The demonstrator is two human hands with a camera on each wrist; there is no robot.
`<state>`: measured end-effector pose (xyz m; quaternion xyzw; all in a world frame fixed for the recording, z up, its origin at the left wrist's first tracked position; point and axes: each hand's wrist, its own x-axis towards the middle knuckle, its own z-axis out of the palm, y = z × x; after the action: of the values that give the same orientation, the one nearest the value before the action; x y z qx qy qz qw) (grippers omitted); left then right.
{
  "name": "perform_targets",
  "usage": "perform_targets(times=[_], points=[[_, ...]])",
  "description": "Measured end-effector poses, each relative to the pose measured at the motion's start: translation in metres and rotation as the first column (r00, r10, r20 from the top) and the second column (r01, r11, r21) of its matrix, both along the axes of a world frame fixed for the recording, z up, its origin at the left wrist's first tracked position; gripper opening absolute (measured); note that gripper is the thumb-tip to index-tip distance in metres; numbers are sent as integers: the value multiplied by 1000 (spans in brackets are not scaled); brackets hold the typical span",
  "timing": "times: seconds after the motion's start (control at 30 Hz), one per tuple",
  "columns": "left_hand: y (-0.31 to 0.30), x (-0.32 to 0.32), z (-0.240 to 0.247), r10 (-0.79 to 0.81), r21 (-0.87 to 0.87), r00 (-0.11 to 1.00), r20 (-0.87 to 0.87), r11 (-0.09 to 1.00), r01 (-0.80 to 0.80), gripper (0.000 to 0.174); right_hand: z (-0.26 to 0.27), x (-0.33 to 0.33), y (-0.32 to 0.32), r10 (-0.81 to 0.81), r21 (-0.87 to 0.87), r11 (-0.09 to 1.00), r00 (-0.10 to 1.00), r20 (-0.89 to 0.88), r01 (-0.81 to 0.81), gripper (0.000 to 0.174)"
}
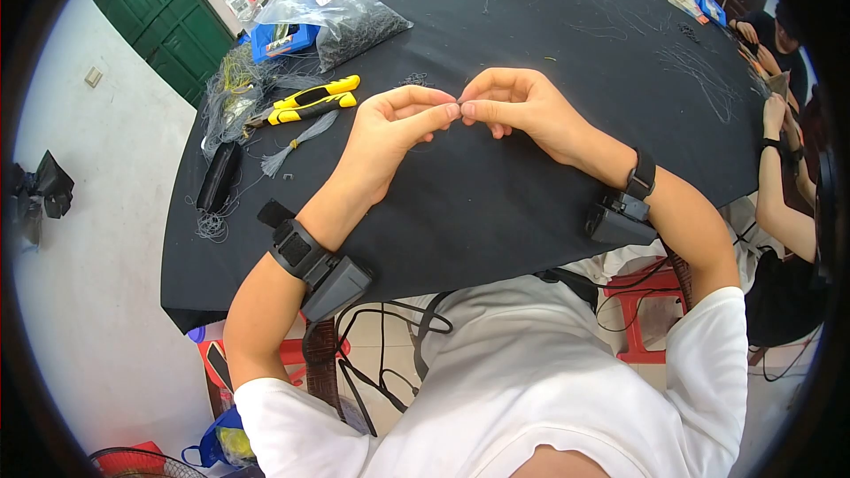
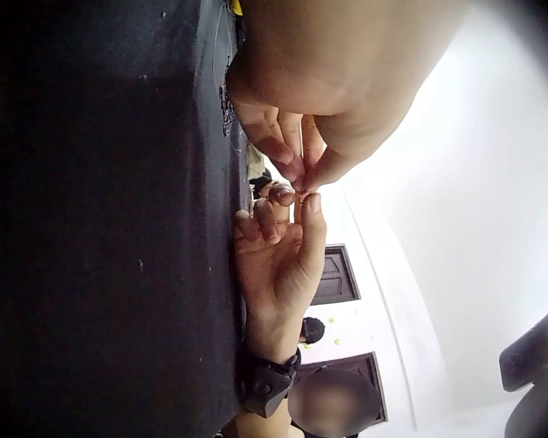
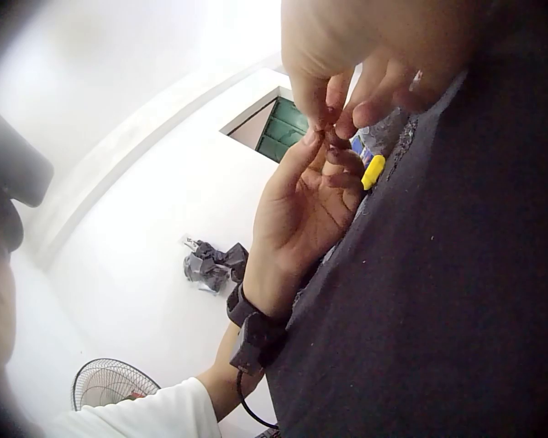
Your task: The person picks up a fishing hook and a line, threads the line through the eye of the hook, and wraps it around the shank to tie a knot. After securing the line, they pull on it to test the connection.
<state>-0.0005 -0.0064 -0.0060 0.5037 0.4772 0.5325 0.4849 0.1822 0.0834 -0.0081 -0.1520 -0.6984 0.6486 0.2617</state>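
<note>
Over the black-covered table (image 1: 496,230), my left hand (image 1: 390,128) and right hand (image 1: 522,111) meet fingertip to fingertip. Between them a tiny dark piece (image 1: 459,104) is pinched by thumb and forefinger from each side; I cannot tell what it is, as the fingertips hide most of it. Both wrist views show the same meeting of fingertips, with the left hand (image 3: 301,214) and the right hand (image 2: 283,265) palm-side on, their other fingers loosely bent. Just beyond the left fingers lies a small dark tangle (image 1: 414,80) on the cloth.
Left of my hands lie yellow-and-black pliers (image 1: 310,101), a tied grey thread bundle (image 1: 301,143) and a black pouch (image 1: 220,175). Farther back sits a clear plastic bag (image 1: 359,31) of dark stringy material. Loose threads (image 1: 699,80) spread at right, where another person (image 1: 784,137) sits.
</note>
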Motion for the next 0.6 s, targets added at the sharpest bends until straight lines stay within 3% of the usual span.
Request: perform_targets(times=[0.3, 0.4, 0.5, 0.6], points=[[-1, 1, 2, 11, 35, 997, -81, 999, -8, 19, 1, 0, -1, -17, 27, 999, 1000, -23, 18, 17], [-3, 3, 6, -19, -34, 991, -131, 999, 14, 20, 0, 1, 0, -39, 29, 999, 999, -17, 39, 17], [-1, 1, 2, -84, 22, 990, -117, 996, 87, 20, 0, 1, -1, -52, 15, 999, 998, -23, 52, 16], [-1, 4, 2, -27, -51, 999, -37, 998, 25, 19, 1, 1, -2, -57, 7, 998, 998, -23, 57, 16]])
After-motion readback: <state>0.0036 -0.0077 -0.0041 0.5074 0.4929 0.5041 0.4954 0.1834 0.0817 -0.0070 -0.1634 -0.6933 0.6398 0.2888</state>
